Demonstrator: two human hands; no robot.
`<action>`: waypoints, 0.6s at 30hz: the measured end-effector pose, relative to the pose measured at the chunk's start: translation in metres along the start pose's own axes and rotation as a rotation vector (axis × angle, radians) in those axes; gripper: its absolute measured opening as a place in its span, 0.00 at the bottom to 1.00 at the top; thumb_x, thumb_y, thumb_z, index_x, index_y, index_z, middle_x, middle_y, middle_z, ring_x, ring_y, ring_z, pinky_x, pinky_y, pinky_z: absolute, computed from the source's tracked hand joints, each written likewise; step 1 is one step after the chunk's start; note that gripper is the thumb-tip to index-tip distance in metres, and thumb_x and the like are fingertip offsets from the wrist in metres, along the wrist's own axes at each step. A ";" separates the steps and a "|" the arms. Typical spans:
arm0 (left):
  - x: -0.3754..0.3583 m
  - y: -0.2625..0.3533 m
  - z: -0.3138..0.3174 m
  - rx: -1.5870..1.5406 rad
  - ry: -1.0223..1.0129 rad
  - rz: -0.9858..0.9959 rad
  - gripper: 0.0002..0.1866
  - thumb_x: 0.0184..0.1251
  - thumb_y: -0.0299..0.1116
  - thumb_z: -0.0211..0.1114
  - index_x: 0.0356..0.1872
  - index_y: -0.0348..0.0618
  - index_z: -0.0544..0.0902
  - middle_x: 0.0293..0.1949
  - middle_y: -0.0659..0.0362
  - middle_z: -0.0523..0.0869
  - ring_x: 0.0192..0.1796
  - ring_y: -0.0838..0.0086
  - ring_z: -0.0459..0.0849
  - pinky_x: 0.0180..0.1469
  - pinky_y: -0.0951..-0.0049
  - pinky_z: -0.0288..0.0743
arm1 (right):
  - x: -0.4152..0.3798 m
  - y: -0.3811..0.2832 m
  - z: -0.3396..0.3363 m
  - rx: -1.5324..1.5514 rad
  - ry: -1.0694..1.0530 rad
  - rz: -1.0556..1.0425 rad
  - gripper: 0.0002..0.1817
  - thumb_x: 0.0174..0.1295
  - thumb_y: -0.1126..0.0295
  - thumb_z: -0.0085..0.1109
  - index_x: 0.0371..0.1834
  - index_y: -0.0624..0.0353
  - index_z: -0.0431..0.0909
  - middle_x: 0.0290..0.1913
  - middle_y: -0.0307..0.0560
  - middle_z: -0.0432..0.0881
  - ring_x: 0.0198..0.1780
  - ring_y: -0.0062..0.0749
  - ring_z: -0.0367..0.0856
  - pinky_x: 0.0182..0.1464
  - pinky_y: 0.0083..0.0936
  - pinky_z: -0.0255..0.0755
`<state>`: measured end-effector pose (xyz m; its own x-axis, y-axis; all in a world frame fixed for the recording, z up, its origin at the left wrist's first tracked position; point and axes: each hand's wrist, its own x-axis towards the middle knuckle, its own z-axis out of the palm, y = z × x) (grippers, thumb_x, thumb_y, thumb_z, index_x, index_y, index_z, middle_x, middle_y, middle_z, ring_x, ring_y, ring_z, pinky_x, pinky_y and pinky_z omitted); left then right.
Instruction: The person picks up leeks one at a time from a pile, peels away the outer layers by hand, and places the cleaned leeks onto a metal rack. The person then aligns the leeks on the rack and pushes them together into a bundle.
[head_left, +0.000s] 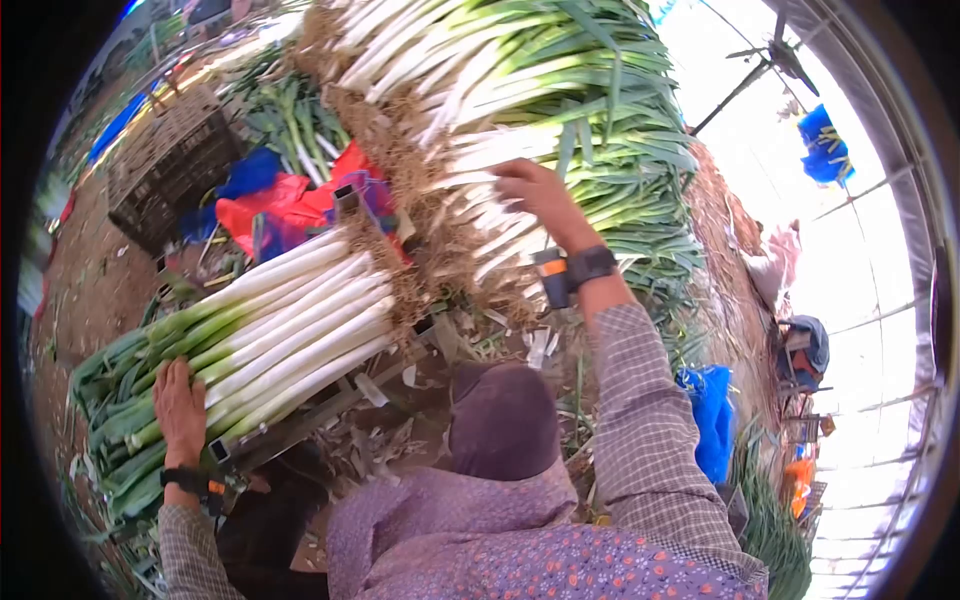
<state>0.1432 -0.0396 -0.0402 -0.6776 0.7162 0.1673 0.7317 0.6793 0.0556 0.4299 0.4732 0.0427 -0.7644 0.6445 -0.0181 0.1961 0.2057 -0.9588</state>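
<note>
My left hand [182,412] rests flat, fingers stretched, on the green end of a row of leeks [300,325]. These leeks lie side by side on a metal rack [265,440], with white shafts and brown roots toward the middle of the view. Out over a large heap of leeks [520,90] reaches my right hand [538,200], its fingers apart and slightly bent, close to the white shafts. The heap's roots face left and its green leaves right. Dark bands circle both my wrists.
A dark plastic crate [172,165] stands at the upper left, beside red and blue sheeting [285,210]. Purple floral cloth [480,520] and a dark rounded shape [505,420] fill the space between my arms. A blue bag [712,420] lies to the right.
</note>
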 end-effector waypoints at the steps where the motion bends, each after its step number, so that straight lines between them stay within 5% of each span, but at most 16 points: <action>1: 0.001 0.003 -0.003 0.008 -0.039 -0.034 0.17 0.64 0.35 0.57 0.52 0.40 0.74 0.53 0.47 0.78 0.62 0.49 0.70 0.65 0.52 0.61 | -0.002 0.036 -0.039 0.122 0.171 0.075 0.15 0.66 0.67 0.58 0.53 0.62 0.77 0.40 0.42 0.83 0.38 0.24 0.82 0.41 0.23 0.78; 3: 0.003 0.006 -0.008 0.034 -0.085 -0.054 0.19 0.66 0.38 0.56 0.54 0.39 0.73 0.52 0.45 0.77 0.61 0.47 0.70 0.64 0.52 0.61 | -0.017 0.114 -0.103 0.266 0.579 0.300 0.13 0.67 0.70 0.56 0.52 0.60 0.76 0.41 0.42 0.82 0.36 0.24 0.81 0.36 0.22 0.76; 5: 0.005 0.002 -0.001 0.064 -0.060 -0.037 0.20 0.67 0.41 0.55 0.54 0.39 0.73 0.52 0.45 0.77 0.60 0.47 0.70 0.63 0.52 0.61 | -0.031 0.181 -0.129 0.092 0.529 0.441 0.14 0.66 0.67 0.56 0.54 0.55 0.77 0.42 0.41 0.83 0.40 0.27 0.82 0.38 0.24 0.77; 8: 0.002 -0.010 0.013 0.102 0.017 0.015 0.22 0.69 0.45 0.52 0.53 0.36 0.73 0.52 0.45 0.77 0.59 0.47 0.71 0.62 0.52 0.61 | -0.037 0.240 -0.084 0.337 0.326 0.531 0.13 0.66 0.64 0.57 0.52 0.52 0.76 0.42 0.40 0.83 0.41 0.30 0.82 0.42 0.28 0.79; 10: 0.002 -0.009 0.010 0.093 0.007 0.038 0.23 0.70 0.46 0.51 0.53 0.36 0.73 0.52 0.46 0.77 0.59 0.46 0.71 0.62 0.52 0.61 | -0.016 0.299 -0.050 -0.664 -0.077 0.081 0.07 0.66 0.64 0.57 0.41 0.52 0.79 0.34 0.39 0.80 0.37 0.31 0.81 0.35 0.31 0.75; 11: 0.003 -0.009 0.011 0.089 0.006 0.050 0.23 0.70 0.47 0.51 0.53 0.36 0.73 0.53 0.46 0.77 0.59 0.46 0.71 0.62 0.52 0.61 | -0.005 0.329 -0.033 -1.053 -0.085 -0.211 0.07 0.66 0.63 0.58 0.35 0.52 0.81 0.30 0.38 0.79 0.35 0.31 0.80 0.32 0.33 0.73; 12: 0.004 -0.008 0.013 0.085 0.008 0.058 0.23 0.71 0.48 0.50 0.51 0.36 0.73 0.53 0.46 0.77 0.58 0.47 0.71 0.61 0.53 0.61 | 0.003 0.331 -0.011 -1.045 -0.113 -0.099 0.14 0.53 0.67 0.67 0.40 0.60 0.79 0.36 0.44 0.80 0.41 0.40 0.79 0.41 0.43 0.77; 14: 0.003 -0.008 0.012 0.080 0.013 0.071 0.24 0.73 0.52 0.47 0.48 0.37 0.73 0.53 0.46 0.77 0.58 0.47 0.71 0.61 0.53 0.61 | 0.019 0.297 0.027 0.006 0.336 0.468 0.13 0.57 0.66 0.66 0.39 0.62 0.78 0.35 0.45 0.80 0.37 0.38 0.78 0.37 0.42 0.75; 16: 0.004 -0.006 0.010 0.078 0.042 0.077 0.27 0.74 0.57 0.44 0.45 0.38 0.72 0.53 0.47 0.78 0.57 0.48 0.72 0.60 0.54 0.62 | 0.029 0.285 0.038 0.639 0.488 0.663 0.13 0.63 0.64 0.62 0.37 0.65 0.77 0.28 0.45 0.79 0.26 0.33 0.74 0.27 0.37 0.69; 18: 0.003 -0.008 0.009 0.082 0.022 0.063 0.27 0.74 0.57 0.44 0.45 0.38 0.72 0.53 0.47 0.78 0.57 0.48 0.72 0.60 0.54 0.62 | 0.021 0.266 0.032 0.619 0.516 0.589 0.13 0.63 0.64 0.60 0.37 0.65 0.77 0.24 0.44 0.77 0.21 0.29 0.71 0.23 0.33 0.66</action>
<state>0.1345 -0.0411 -0.0485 -0.6280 0.7547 0.1899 0.7636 0.6447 -0.0368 0.4465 0.5184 -0.2221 -0.2590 0.7916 -0.5534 -0.0092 -0.5750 -0.8181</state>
